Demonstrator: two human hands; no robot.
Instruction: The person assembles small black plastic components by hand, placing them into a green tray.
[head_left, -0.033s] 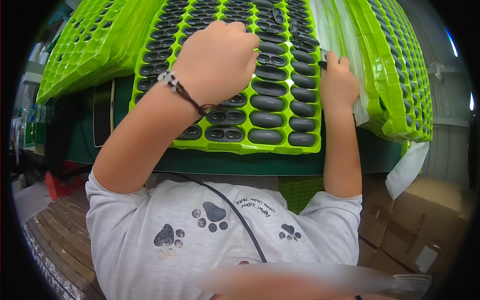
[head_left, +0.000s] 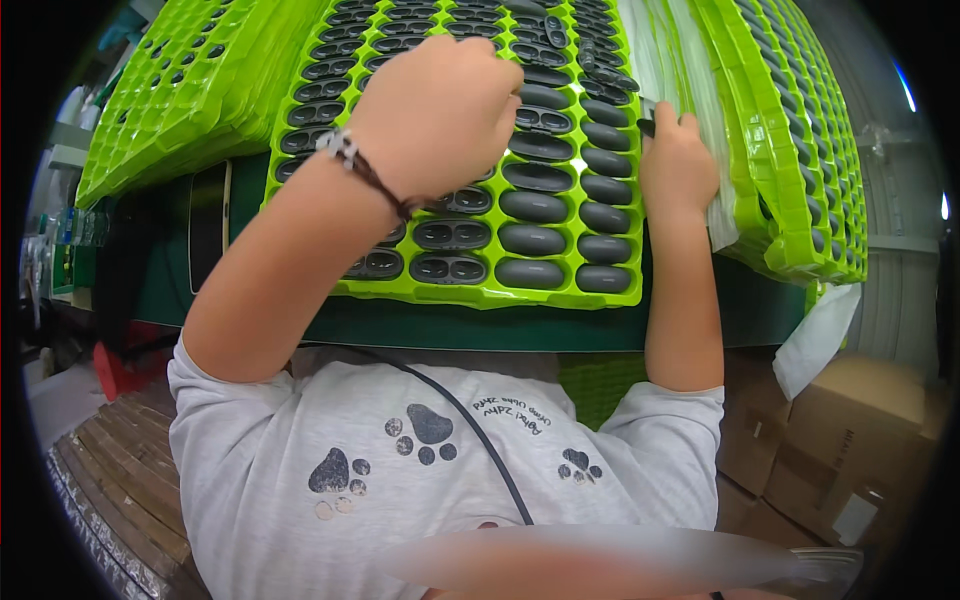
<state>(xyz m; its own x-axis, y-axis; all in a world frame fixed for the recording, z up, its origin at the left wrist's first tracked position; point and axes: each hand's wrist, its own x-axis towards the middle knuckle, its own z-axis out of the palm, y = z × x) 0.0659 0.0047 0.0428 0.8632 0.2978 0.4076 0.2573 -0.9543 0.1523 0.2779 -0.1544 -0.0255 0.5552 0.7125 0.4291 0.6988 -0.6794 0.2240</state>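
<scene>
A bright green moulded tray (head_left: 480, 294) lies in front of me, its pockets filled with dark grey oval parts that look like earbud case pieces. Some are case inserts (head_left: 451, 235) with two hollows; others are smooth oval shells (head_left: 531, 239). My left hand (head_left: 440, 115) is over the middle of the tray, fingers curled shut; whatever they hold is hidden beneath the hand. At the tray's right edge, my right hand (head_left: 680, 170) is closed around a slim tool (head_left: 647, 127) with a dark part and a pale, metallic-looking part; its exact kind is unclear. Loose dark parts (head_left: 605, 78) lie across the far right pockets.
Stacked green trays (head_left: 175, 100) stand at the left. More filled trays (head_left: 800, 150) lean at the right, beside pale sheets (head_left: 675, 60). A dark flat device (head_left: 208, 228) lies on the green table (head_left: 440, 328). Cardboard boxes (head_left: 850, 430) are low on the right; a cable (head_left: 465, 420) crosses my shirt.
My left hand and wrist have shifted very slightly over the tray, fingers still curled. My right hand stays in place; its tool has tilted a little.
</scene>
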